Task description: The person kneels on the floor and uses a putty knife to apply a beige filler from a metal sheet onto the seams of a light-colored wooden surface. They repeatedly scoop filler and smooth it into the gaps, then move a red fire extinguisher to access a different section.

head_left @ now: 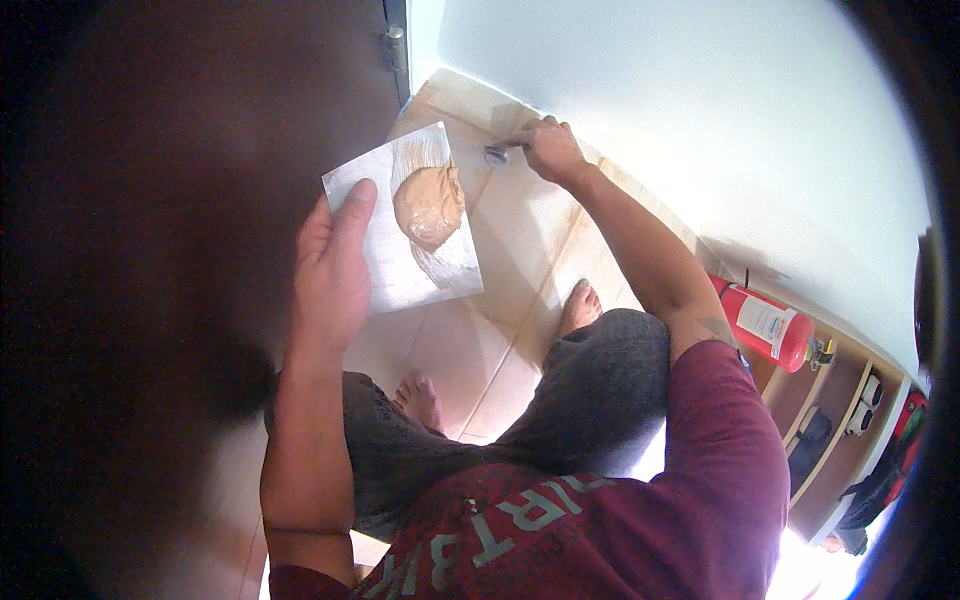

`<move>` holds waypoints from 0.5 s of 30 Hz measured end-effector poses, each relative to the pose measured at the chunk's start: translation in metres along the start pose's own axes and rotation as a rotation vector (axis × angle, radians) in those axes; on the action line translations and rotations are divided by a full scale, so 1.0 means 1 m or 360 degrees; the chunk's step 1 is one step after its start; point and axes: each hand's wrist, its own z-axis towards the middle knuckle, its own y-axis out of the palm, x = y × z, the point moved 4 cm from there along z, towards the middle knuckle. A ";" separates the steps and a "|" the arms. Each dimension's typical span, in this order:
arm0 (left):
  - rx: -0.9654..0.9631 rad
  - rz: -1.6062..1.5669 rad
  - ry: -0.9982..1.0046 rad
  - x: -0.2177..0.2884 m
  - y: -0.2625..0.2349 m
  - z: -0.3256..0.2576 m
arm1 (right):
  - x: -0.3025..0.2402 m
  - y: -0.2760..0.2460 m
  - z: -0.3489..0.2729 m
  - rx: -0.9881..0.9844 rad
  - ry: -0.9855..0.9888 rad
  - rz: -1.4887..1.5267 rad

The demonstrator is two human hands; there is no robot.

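My left hand holds a flat square metal plate by its left edge, thumb on top. A lump of tan paste sits on the plate's upper middle, with smear marks around it. My right hand is stretched out to the base of the pale wall and grips a small metal blade tool, its tip pointing left near the wall's foot.
A dark wooden door with a hinge fills the left. Beige floor tiles lie below. My bare feet stand on them. A red fire extinguisher lies by the wall at right, beside a low wooden rack.
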 end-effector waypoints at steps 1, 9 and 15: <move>-0.0017 -0.0044 -0.0001 -0.001 0.000 0.000 | 0.001 -0.004 0.000 0.0052 0.0035 0.0050; -0.0082 0.0013 -0.0001 -0.011 0.007 0.001 | -0.015 -0.005 0.020 0.0089 0.0064 -0.0104; -0.0015 0.0033 0.0006 -0.002 0.005 -0.003 | -0.004 0.007 0.010 -0.0035 -0.0060 -0.0182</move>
